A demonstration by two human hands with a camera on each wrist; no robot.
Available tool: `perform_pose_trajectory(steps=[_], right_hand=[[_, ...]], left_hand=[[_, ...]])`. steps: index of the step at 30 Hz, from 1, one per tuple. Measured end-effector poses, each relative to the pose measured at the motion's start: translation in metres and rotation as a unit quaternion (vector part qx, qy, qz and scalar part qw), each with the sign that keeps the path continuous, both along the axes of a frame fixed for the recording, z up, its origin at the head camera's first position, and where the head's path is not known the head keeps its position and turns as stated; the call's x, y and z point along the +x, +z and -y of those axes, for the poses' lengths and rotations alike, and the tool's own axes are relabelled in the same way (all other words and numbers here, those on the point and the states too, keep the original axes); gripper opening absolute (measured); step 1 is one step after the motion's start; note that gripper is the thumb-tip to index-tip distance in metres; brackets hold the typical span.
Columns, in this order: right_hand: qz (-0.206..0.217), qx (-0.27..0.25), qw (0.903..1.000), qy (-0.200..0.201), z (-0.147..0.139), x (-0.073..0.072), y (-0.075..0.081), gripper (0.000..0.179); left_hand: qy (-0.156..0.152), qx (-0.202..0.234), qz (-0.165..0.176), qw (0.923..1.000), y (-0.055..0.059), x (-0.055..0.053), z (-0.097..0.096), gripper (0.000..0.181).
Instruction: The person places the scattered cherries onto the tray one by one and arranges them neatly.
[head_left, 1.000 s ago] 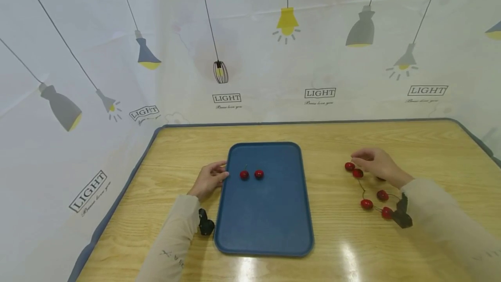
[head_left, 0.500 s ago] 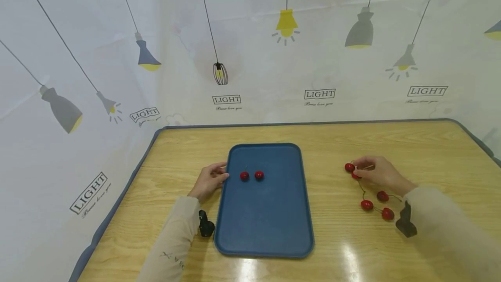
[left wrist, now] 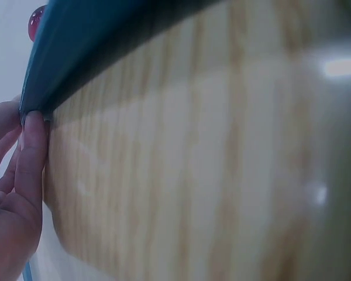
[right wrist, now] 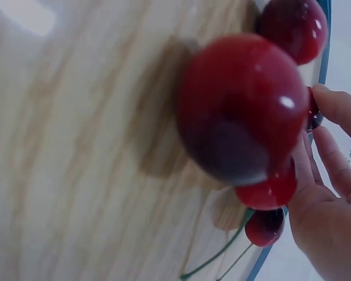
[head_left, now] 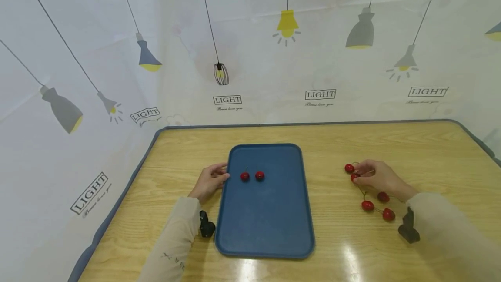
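A blue tray (head_left: 266, 212) lies on the table with two red cherries (head_left: 260, 176) on its far half. My left hand (head_left: 210, 182) grips the tray's left rim; in the left wrist view, thumb and fingers (left wrist: 30, 158) meet at that edge. Right of the tray, my right hand (head_left: 380, 179) holds a cherry (head_left: 354, 178) between thumb and fingertips, partly covering it. Another cherry (head_left: 349, 168) lies just beyond those fingertips. Nearer the wrist are more stemmed cherries (head_left: 367, 206). One cherry (right wrist: 243, 108) looms large in the right wrist view, close to the camera.
The light wooden table (head_left: 172, 151) has a dark blue edge along its back and left. Behind it hangs a pale sheet (head_left: 258, 55) printed with lamps. Black wrist devices (head_left: 409, 226) sit below both sleeves.
My right hand has shifted a little toward me, from the farther cherry to the one beside it, and its fingers have closed on that one. My left hand stays at the tray's rim.
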State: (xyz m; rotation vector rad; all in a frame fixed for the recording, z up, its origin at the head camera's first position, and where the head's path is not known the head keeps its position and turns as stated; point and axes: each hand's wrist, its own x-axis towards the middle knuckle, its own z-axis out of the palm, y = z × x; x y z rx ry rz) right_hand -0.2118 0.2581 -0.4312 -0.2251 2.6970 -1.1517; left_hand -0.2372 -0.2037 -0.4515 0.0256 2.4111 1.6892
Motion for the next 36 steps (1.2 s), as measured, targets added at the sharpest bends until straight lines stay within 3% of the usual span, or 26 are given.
perform_pose_trajectory(steps=[12,15,36], right_hand=[[0.003,-0.014,0.9998,0.016,0.003,0.000,-0.005,0.042],[-0.015,-0.015,0.9992,0.032,0.003,-0.001,-0.007,0.042],[-0.023,0.040,0.9975,0.053,0.014,0.002,-0.004,0.037]], left_hand=[[0.008,-0.009,0.002,0.9999,-0.003,-0.004,0.000,0.043],[0.011,-0.009,0.001,0.9999,-0.003,-0.003,0.000,0.043],[0.005,-0.008,0.001,1.0000,-0.001,-0.001,-0.001,0.044]])
